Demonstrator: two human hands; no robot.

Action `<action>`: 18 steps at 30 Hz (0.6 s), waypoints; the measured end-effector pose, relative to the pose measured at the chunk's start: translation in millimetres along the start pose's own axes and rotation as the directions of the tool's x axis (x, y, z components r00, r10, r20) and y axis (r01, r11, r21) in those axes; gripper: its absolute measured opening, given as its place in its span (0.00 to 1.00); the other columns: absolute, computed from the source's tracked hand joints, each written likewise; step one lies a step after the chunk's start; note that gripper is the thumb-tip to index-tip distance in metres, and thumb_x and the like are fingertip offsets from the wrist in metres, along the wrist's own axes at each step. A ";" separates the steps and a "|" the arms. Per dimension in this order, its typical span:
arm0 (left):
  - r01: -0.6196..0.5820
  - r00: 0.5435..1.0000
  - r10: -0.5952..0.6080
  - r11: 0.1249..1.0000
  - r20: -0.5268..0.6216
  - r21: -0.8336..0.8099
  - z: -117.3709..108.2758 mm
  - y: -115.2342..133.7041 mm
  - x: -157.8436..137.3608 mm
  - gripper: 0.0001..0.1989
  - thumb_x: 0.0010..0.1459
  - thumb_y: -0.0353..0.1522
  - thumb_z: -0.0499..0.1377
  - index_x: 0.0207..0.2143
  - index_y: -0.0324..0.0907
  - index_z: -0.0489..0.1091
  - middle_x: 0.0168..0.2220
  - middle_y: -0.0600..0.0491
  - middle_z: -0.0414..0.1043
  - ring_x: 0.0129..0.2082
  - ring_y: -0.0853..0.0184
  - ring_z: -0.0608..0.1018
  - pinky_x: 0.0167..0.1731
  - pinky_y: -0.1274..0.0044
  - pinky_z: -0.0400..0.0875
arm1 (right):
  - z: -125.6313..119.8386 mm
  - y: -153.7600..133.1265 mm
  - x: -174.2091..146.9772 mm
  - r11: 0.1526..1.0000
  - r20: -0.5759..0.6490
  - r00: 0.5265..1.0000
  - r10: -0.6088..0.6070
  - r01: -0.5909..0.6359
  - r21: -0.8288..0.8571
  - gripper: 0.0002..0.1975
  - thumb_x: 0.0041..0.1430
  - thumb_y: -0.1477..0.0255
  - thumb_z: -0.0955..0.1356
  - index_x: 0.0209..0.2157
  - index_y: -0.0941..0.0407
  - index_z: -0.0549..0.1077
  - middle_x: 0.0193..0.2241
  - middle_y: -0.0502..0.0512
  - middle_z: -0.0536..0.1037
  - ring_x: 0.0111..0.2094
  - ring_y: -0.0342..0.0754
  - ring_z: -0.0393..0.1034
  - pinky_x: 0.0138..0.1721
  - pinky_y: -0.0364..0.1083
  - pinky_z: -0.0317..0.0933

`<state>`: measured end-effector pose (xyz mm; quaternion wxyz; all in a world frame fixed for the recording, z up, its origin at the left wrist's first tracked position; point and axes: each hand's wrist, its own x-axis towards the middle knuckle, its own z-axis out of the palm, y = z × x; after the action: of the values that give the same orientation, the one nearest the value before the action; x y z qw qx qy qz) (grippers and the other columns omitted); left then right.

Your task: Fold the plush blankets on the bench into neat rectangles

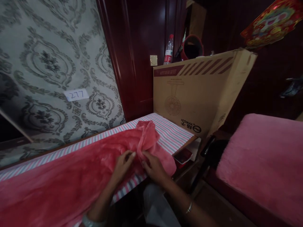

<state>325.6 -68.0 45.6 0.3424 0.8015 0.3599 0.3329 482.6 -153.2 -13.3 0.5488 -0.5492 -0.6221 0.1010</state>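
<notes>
A long piece of pink-red plush cloth (78, 170) lies spread over a table with a striped cover (165, 127). Its far right end is bunched into a raised, twisted fold. My right hand (152, 165) is closed on this fold, thumb and fingers pinching the material. Just to its left, my left hand (123, 164) has thumb and forefinger drawn together on the same cloth; exactly what part they pinch is partly hidden. Below the hands, a rounded corner of the cloth hangs toward the table's near edge.
A large cardboard box (196, 91) stands at the table's far end, with a plastic bottle (168, 50) and a red round-framed object (201, 47) on or behind its top. A pink plush-covered seat (265, 157) is to the right. Patterned wallpaper (52, 63) borders the left.
</notes>
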 end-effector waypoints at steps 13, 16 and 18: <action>-0.112 0.994 0.112 0.992 -0.002 0.060 30.7 -4.2 -2.2 0.14 0.57 0.41 0.53 0.27 0.42 0.68 0.30 0.50 0.73 0.32 0.63 0.73 0.36 0.72 0.67 | -49.6 28.3 64.2 0.979 -0.038 0.986 -0.161 0.154 -0.131 0.25 0.59 0.82 0.60 0.55 0.54 0.74 0.53 0.58 0.76 0.54 0.51 0.69 0.55 0.50 0.63; -0.134 0.991 0.135 0.981 0.003 0.142 31.4 -4.7 -5.3 0.13 0.59 0.39 0.51 0.26 0.43 0.66 0.28 0.51 0.72 0.30 0.64 0.73 0.35 0.72 0.66 | -48.8 30.6 104.8 0.950 0.250 0.960 -0.123 0.186 -0.250 0.36 0.52 0.88 0.59 0.59 0.48 0.70 0.62 0.51 0.68 0.61 0.50 0.63 0.58 0.50 0.60; -0.147 0.988 0.154 0.968 -0.019 0.203 32.4 -8.0 -6.3 0.13 0.59 0.38 0.51 0.24 0.43 0.63 0.26 0.52 0.70 0.28 0.65 0.72 0.33 0.73 0.65 | -42.2 31.3 119.9 0.934 0.373 0.926 -0.053 0.178 -0.309 0.31 0.51 0.87 0.61 0.52 0.47 0.75 0.60 0.49 0.70 0.58 0.51 0.67 0.55 0.49 0.63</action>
<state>344.8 -79.0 19.9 0.2273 0.8510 0.3357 0.3338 558.7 -66.3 48.4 0.3289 -0.5692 -0.7513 0.0584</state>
